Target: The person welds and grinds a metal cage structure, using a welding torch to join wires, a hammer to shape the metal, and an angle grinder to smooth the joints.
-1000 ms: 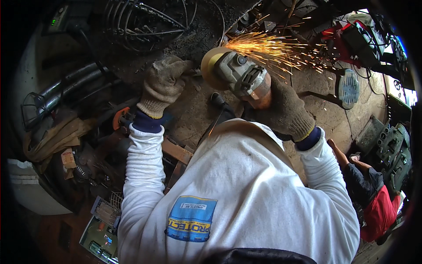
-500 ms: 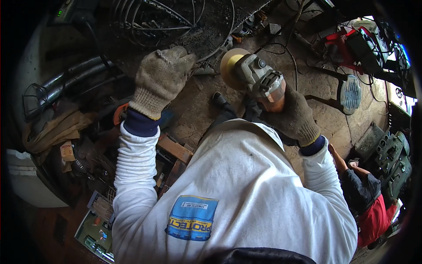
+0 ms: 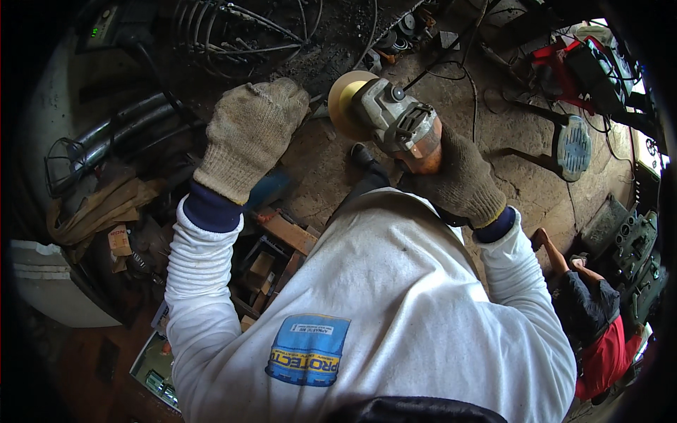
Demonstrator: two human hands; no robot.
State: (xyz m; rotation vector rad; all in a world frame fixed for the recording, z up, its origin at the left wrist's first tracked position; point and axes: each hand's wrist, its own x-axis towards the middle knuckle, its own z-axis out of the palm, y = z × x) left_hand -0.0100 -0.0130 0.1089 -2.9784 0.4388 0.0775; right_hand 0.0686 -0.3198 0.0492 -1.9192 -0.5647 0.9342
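Cluttered workshop floor (image 3: 536,190) below: right hand (image 3: 458,176) keeps a clenched grip on the angle grinder (image 3: 391,120); left hand (image 3: 250,134) hovers released.

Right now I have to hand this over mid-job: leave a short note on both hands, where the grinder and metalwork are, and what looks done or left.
Right hand: gloved, gripping the angle grinder by its body, disc lifted off the work, no sparks showing.
Left hand: gloved, empty, fingers loosely curled, held over the bent wire rods at the dark, sooty bench.
Around: round metal stool to the right on the concrete floor, wood scraps below the left forearm, another person crouched at lower right.
Done: cannot tell how far the grinding has got.
Left: check the rods before touching the disc down.
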